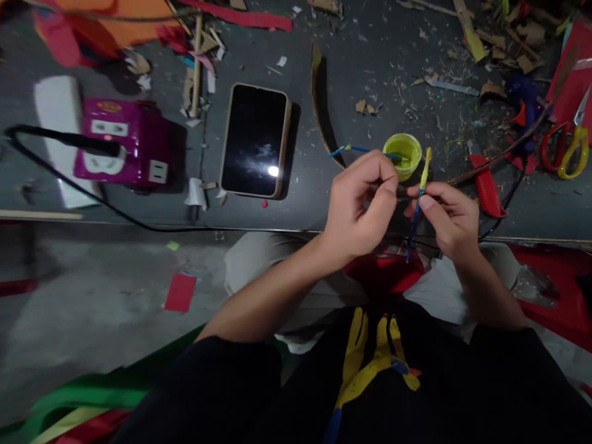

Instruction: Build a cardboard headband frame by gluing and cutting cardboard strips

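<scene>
My right hand [451, 219] pinches a thin blue stick [415, 225] whose upper end is yellow; it stands nearly upright in the view. Beside it, my left hand [363, 206] is closed with thumb and fingertips together, and what lies between them is too small to make out. Just beyond my hands is a small cup [402, 148] of yellow-green paint. Another thin blue stick [361, 149] reaches from the cup's inside toward the left, behind my left hand. A long curved brown strip [317, 102] lies on the dark table, its lower part passing behind my hands.
A phone [254, 140] lies left of my hands, with a purple power socket box [124, 145] and black cable farther left. At right are a red cutter [485, 185], a blue glue gun [525, 111] and scissors [573, 151]. Scraps litter the table [277, 216].
</scene>
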Tool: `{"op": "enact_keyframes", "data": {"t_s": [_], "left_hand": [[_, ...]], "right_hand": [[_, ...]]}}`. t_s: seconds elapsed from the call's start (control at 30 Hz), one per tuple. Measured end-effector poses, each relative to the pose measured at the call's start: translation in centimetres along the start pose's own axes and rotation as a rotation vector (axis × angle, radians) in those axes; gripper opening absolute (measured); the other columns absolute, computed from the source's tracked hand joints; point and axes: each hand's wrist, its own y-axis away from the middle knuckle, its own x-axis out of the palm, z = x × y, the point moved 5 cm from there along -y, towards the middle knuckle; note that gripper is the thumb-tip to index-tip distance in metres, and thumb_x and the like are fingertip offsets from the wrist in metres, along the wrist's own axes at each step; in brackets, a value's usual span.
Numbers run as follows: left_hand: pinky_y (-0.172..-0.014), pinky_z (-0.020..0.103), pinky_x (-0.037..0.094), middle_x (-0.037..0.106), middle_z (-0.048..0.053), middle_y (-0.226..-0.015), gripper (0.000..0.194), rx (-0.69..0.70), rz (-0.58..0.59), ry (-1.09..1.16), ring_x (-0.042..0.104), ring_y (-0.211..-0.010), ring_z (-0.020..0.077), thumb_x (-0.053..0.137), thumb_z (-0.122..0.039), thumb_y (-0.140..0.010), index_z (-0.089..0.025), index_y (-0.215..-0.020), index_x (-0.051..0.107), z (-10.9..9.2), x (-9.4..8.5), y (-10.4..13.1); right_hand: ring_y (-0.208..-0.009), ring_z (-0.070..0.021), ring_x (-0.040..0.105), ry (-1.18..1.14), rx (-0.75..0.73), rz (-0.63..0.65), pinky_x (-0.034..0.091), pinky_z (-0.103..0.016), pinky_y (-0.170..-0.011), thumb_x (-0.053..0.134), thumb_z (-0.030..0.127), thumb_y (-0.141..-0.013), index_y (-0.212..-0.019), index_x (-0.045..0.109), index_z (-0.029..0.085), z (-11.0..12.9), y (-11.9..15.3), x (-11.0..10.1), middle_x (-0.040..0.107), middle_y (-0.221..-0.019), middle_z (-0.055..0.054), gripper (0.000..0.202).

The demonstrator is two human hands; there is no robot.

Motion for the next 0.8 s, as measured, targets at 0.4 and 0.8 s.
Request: {"op": "enact_keyframes", "data": {"t_s": [0.4,0.8], "left_hand": [[-0.055,0.024,0.05,0.071,0.003,-0.081,0.014,-0.083,0.081,-0.084,0.065,-0.072,0.0126,0.071,-0.035,-0.085,-0.022,-0.079,0.073,-0.2,0.3,-0.4],[-0.052,0.021,0.051,0.068,-0.001,-0.07,0.006,-0.143,0.04,0.022,0.061,-0.061,0.0084,0.076,-0.022,-0.079,-0.022,-0.074,0.076,0.6,0.2,-0.4]], "right_hand": [[-0.061,-0.0107,0.066,0.078,-0.08,-0.065,0.055,-0.022,-0.057,0.066,0.037,-0.089,-0.088,0.073,0.023,0.5,0.0,-0.5,0.071,-0.072,0.002,0.016],[-0.064,-0.013,0.065,0.149,-0.092,0.02,0.055,-0.028,-0.063,0.059,0.038,-0.093,-0.075,0.077,0.022,1.0,-0.4,-0.2,0.072,-0.068,0.0,0.03]]}}
